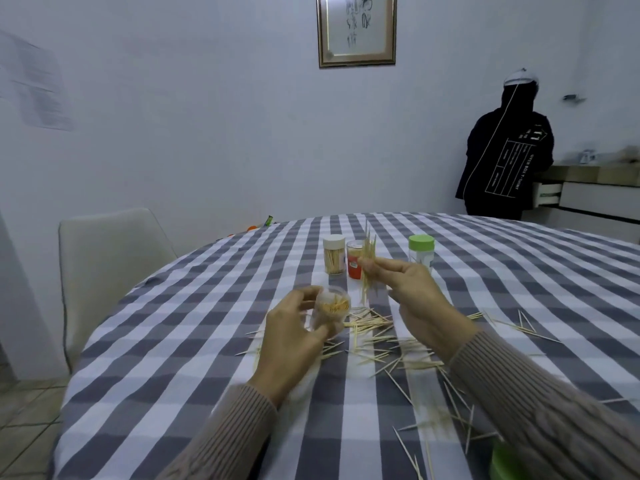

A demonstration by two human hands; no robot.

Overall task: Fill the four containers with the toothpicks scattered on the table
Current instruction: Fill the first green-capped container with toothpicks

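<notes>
My left hand grips a clear open container tilted toward me, with toothpicks showing inside. My right hand pinches a bundle of toothpicks upright, a little right of and above that container. Many loose toothpicks lie scattered on the checked tablecloth under and right of my hands. Behind stand a white-capped container full of toothpicks, a red-labelled container partly hidden by the bundle, and a green-capped container.
A green lid lies at the table's near right edge under my sleeve. A pale chair stands at the table's left. A person in a dark jacket stands by a counter at the back right, facing away.
</notes>
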